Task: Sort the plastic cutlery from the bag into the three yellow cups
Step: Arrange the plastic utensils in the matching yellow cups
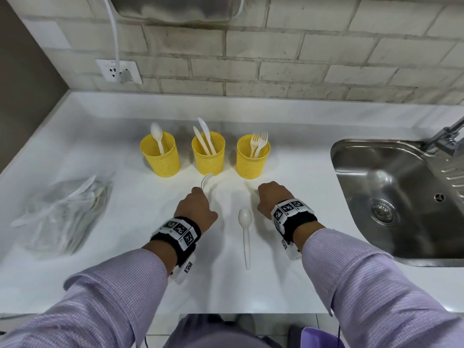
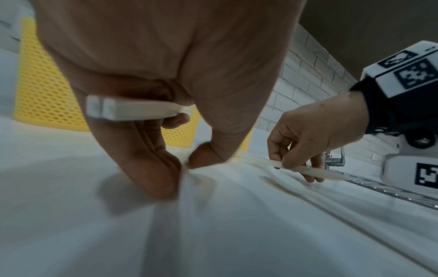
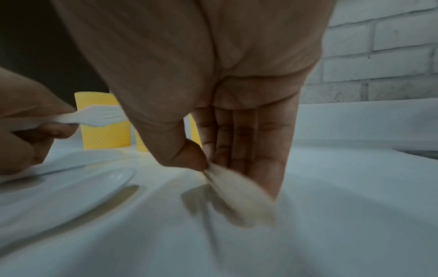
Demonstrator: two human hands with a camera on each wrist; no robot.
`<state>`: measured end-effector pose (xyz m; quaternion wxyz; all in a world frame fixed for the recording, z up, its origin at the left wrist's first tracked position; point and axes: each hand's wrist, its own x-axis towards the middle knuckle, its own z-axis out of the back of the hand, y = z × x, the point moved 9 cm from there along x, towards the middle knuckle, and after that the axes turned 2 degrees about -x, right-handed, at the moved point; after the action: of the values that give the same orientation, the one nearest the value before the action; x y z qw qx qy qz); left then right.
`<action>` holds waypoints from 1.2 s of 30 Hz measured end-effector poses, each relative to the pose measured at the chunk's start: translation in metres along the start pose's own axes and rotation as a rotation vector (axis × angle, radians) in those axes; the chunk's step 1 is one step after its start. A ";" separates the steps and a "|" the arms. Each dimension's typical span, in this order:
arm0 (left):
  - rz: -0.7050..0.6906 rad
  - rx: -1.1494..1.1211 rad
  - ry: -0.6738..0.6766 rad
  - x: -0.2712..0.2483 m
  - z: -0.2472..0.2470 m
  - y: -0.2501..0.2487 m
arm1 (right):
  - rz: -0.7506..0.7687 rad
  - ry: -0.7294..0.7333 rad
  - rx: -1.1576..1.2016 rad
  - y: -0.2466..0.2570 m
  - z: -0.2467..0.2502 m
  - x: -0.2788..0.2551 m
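Three yellow mesh cups stand in a row: the left cup [image 1: 162, 159] has a spoon, the middle cup [image 1: 209, 159] knives, the right cup [image 1: 252, 162] forks. My left hand [image 1: 198, 192] grips a white plastic fork [image 3: 99, 116] just in front of the middle cup; its thumb and forefinger also touch a blurred white piece on the counter. My right hand [image 1: 263, 189], in front of the right cup, pinches a long white cutlery piece [image 2: 308, 170] low over the counter; its kind is too blurred to tell. A loose spoon [image 1: 244, 222] lies between my wrists.
The clear plastic bag [image 1: 65, 212] with more cutlery lies at the left of the white counter. A steel sink [image 1: 364, 187] with a tap [image 1: 447, 136] is at the right. A tiled wall with a socket [image 1: 118, 71] rises behind the cups.
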<state>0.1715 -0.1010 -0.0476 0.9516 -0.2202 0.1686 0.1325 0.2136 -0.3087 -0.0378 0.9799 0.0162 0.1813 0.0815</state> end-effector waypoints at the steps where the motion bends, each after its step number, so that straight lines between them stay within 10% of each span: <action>1: 0.009 -0.019 -0.001 0.000 0.001 0.001 | 0.000 -0.002 0.034 -0.001 0.001 0.000; 8: -0.089 -0.387 -0.040 0.000 0.011 -0.012 | -0.004 -0.130 0.453 0.003 0.019 -0.008; 14: -0.168 -0.760 -0.031 -0.013 0.022 -0.033 | 0.006 0.072 1.231 0.024 0.013 -0.021; 36: -0.193 -1.068 0.115 -0.019 0.020 -0.038 | -0.012 0.143 1.393 0.026 0.017 -0.027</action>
<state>0.1721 -0.1278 -0.0098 0.7046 -0.6942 0.1087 0.0994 0.1906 -0.2877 -0.0110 0.7273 0.6343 0.2555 -0.0581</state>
